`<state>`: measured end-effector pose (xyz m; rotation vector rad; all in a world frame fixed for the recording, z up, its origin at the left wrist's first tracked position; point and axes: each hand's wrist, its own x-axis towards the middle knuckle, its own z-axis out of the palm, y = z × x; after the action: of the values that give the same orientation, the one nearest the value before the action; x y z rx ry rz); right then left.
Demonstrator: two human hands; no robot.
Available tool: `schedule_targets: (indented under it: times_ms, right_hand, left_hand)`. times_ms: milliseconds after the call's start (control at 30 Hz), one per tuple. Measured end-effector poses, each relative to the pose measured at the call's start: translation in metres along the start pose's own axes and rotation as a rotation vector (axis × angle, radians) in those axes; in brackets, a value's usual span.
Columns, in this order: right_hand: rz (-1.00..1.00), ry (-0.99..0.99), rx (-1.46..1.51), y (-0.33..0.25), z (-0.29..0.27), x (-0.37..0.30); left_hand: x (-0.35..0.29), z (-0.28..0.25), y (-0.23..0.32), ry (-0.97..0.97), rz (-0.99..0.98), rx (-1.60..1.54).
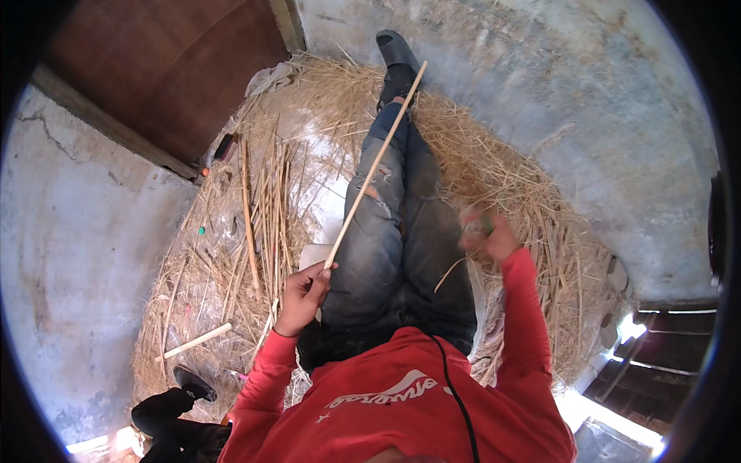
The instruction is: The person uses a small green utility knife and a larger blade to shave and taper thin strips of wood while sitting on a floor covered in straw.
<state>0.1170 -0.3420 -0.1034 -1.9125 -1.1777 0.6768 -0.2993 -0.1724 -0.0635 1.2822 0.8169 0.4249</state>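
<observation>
2 hands: left hand [303, 295] grips a long stick [374, 166]; blurred right hand [485, 235] perhaps closed, above straw [502, 177].

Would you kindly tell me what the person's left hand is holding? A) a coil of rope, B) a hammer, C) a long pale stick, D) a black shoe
C: the left hand is closed on the lower end of a long pale stick that slants up across the jeans.

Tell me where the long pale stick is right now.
The stick is held in the left hand, slanting up across the jeans toward the shoe.
</observation>
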Motion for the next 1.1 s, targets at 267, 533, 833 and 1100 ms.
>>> schedule_targets:
  times_ms: [267,533,833,1100]
  right_hand:
    - [-0.100,0.317,-0.142,0.084,0.007,-0.018]
    - [0.161,0.775,-0.106,0.001,-0.008,-0.007]
    - [-0.033,-0.082,-0.120,-0.096,0.161,-0.023]
    - [0.063,-0.216,-0.207,-0.101,0.184,-0.023]
  left_hand:
    - [0.013,0.008,-0.001,-0.051,0.015,0.024]
    - [0.022,0.019,-0.011,-0.050,0.081,0.186]
    - [0.056,0.038,-0.053,-0.028,0.283,0.413]
    - [0.053,0.031,-0.061,0.003,0.321,0.505]
